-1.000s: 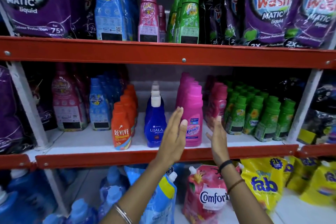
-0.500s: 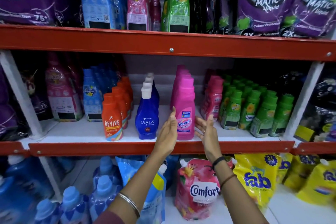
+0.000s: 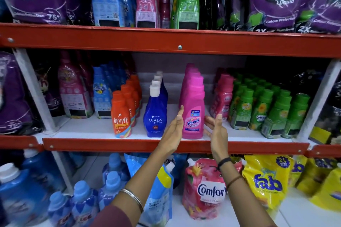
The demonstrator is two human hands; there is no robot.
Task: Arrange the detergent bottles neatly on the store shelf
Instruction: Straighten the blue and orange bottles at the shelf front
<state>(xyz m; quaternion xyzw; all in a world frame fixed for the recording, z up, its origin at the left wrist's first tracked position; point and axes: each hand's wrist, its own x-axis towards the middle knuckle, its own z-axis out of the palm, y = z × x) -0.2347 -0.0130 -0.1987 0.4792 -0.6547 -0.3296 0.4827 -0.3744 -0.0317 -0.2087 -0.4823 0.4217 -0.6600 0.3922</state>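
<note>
Both hands have dropped from near the bottle's shoulder a second ago to its label band now, and have drawn apart. Left hand (image 3: 174, 131) sits flat and upright just left of the pink Vanish bottle (image 3: 193, 114), fingers straight and together, palm turned toward the bottle; whether the fingertips touch the plastic I cannot tell, and a sliver of gap seems to show lower down. Right hand (image 3: 216, 131) is just right of the bottle, fingers spread and loosely curled, palm facing in, apart from the bottle wall or barely brushing it. Neither hand pinches or wraps anything.

Pink Vanish bottle stands upright at the front lip of the middle shelf (image 3: 166, 144), label facing out, heading a file of matching pink bottles running straight back. To its left, with clear shelf between, the blue Ujala bottle (image 3: 156, 116) fronts its own file; further left the orange Revive bottle (image 3: 121, 116). To the right, a gap, then smaller pink bottles (image 3: 222, 101) and the green Comfort bottles (image 3: 262, 112).

Judgement: the hands look like they are bracketing the pink file to square it, or easing off after doing so. That row already reads straight and front-faced. Spacing between files is uneven, so closing gaps may be what is left on this shelf.
</note>
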